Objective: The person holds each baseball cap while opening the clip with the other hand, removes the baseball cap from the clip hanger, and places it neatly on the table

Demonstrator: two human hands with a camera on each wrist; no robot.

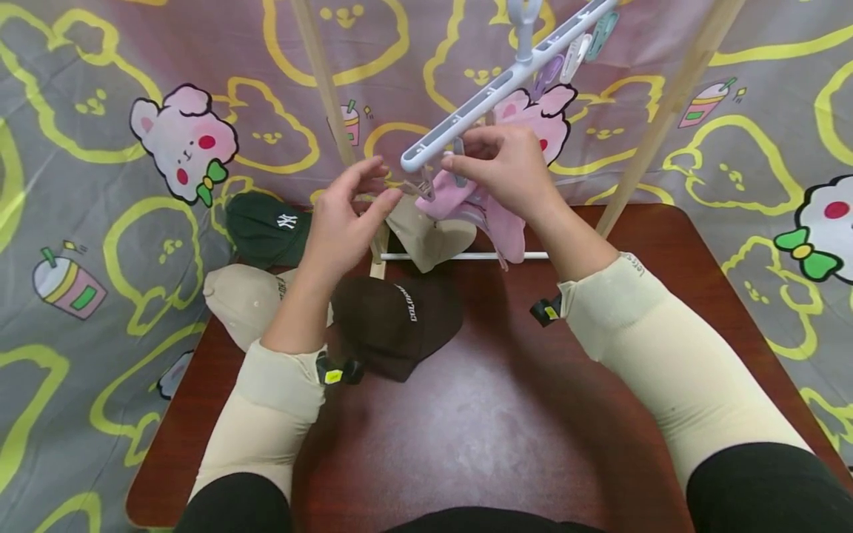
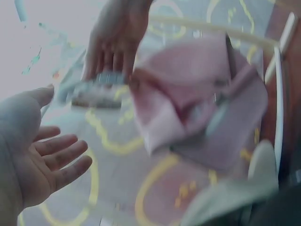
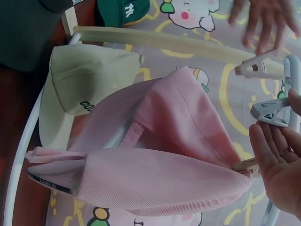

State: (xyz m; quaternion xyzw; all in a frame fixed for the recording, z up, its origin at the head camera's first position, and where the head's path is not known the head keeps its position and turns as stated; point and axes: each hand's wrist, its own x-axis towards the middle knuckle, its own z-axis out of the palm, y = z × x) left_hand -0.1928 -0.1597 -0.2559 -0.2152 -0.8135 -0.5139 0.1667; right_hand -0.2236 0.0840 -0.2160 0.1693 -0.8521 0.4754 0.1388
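Observation:
A light-blue bar hanger [image 1: 473, 107] slopes across the upper head view. A pink cap [image 3: 164, 188] hangs below it, its edge caught by a beige clip [image 3: 247, 165] beside my right hand. With thumb and fingers, my right hand [image 1: 513, 166] pinches a grey clip [image 3: 273, 110] on the bar. Another beige clip [image 3: 256, 66] dangles from the near end of the bar. My left hand [image 1: 343, 222] is just left of that clip, fingers spread and holding nothing; it is blurred in the right wrist view.
Purple, white and green clips [image 1: 603, 35] line the bar's far end. Wooden posts [image 1: 666, 126] and a white rod [image 1: 533, 255] form a frame. Dark green [image 1: 266, 229], beige [image 1: 240, 303], dark brown [image 1: 373, 318] and light khaki [image 3: 89, 80] caps are around its left side.

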